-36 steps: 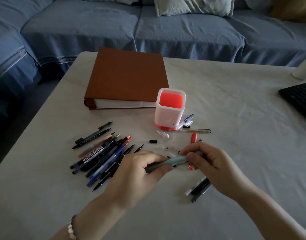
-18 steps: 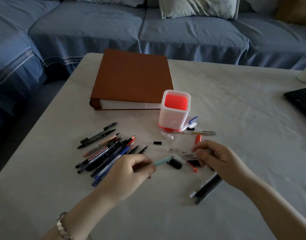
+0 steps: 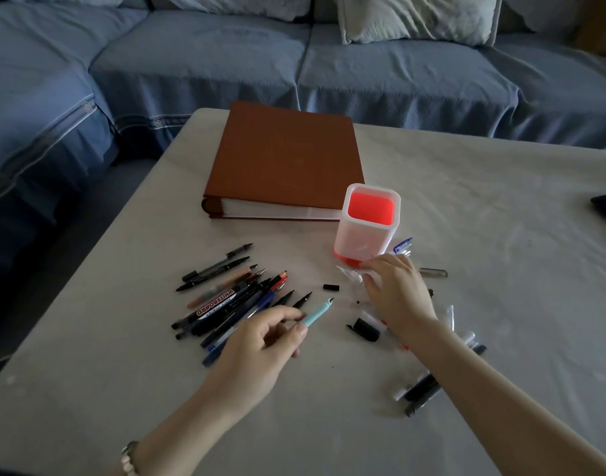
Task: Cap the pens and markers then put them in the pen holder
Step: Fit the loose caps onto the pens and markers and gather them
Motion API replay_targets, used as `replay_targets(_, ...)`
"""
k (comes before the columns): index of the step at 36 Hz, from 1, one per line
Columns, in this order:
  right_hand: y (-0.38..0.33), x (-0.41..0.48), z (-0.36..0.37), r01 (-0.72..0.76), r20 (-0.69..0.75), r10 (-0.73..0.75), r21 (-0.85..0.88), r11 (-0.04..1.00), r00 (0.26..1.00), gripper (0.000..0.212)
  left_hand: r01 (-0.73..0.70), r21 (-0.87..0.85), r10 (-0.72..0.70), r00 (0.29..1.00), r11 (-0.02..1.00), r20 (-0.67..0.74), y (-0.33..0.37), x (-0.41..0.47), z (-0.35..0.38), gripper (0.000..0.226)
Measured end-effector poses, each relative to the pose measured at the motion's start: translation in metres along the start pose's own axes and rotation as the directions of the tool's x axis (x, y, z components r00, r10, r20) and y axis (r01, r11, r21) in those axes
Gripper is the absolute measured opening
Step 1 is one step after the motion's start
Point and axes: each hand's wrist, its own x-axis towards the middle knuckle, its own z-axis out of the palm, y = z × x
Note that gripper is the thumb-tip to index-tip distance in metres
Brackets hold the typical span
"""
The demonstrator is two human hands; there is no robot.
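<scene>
a blue sofa [image 3: 363,70] with a pale cushion [image 3: 415,18] runs behind a table [image 3: 500,218] covered in light cloth. a thick brown binder [image 3: 288,156] lies flat at the table's far side. just in front of its right corner stands the pen holder [image 3: 367,228], upright, white-walled with a red inside. to the left of it a pile of pens [image 3: 233,300] and markers lies fanned on the cloth, uncapped tips pointing up and right. the left hand [image 3: 260,352] is beside the pile and pinches a teal pen [image 3: 317,312] between thumb and fingers, its bare tip aimed at the right hand [image 3: 397,293]. that hand lies palm down with fingers stretched toward clear caps at the holder's base; whether it pinches one cannot be told. two dark markers [image 3: 421,389] lie by the right forearm. a large black cap [image 3: 363,329] lies between the hands, and a small black cap [image 3: 330,287] lies beyond the pen's tip.
</scene>
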Motion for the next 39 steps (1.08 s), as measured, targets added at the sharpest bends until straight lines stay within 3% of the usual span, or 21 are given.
replay_targets(5, -0.014, 0.014, 0.018, 0.029, 0.124, -0.01, -0.152, 0.988, 0.992, 0.027, -0.017, 0.08, 0.019, 1.0, 0.997, -0.022, -0.003, 0.0, -0.006, 0.012)
replay_targets(8, -0.013, 0.016, 0.022, -0.011, 0.119, 0.031, -0.169, 0.986, 0.992, 0.024, 0.011, 0.055, -0.008, 0.998, 0.998, -0.066, -0.003, -0.001, -0.01, 0.012)
replay_targets(13, -0.013, 0.002, 0.002, -0.111, 0.038, 0.104, 0.287, 0.951, 0.994, 0.025, 0.023, 0.005, -0.022, 0.997, 1.0, -0.079, -0.003, 0.0, -0.013, 0.01)
replay_targets(16, -0.016, -0.013, -0.024, -0.148, 0.136, 0.09, 0.516, 0.844, 0.987, 0.024, 0.005, -0.022, -0.007, 0.998, 1.0, -0.07, 0.002, 0.002, -0.011, 0.011)
replay_targets(22, -0.02, -0.04, -0.074, -0.229, 0.227, 0.092, 0.705, 0.671, 0.969, 0.025, -0.017, -0.074, 0.019, 1.0, 0.997, 0.017, 0.015, 0.003, 0.002, 0.016)
replay_targets(32, -0.02, -0.059, -0.093, -0.174, 0.199, 0.044, 0.706, 0.687, 0.979, 0.036, -0.085, -0.046, 0.091, 0.981, 0.995, 0.169, 0.036, -0.005, 0.017, 0.017)
replay_targets(37, -0.024, -0.067, -0.092, -0.089, 0.202, -0.048, 0.618, 0.781, 0.978, 0.023, -0.16, 0.087, 0.15, 0.982, 0.983, 0.111, 0.043, -0.005, 0.018, 0.026)
replay_targets(39, -0.026, -0.068, -0.092, -0.068, 0.131, -0.023, 0.649, 0.758, 0.991, 0.022, -0.186, 0.122, 0.175, 0.98, 0.975, 0.099, 0.046, -0.004, 0.017, 0.031)
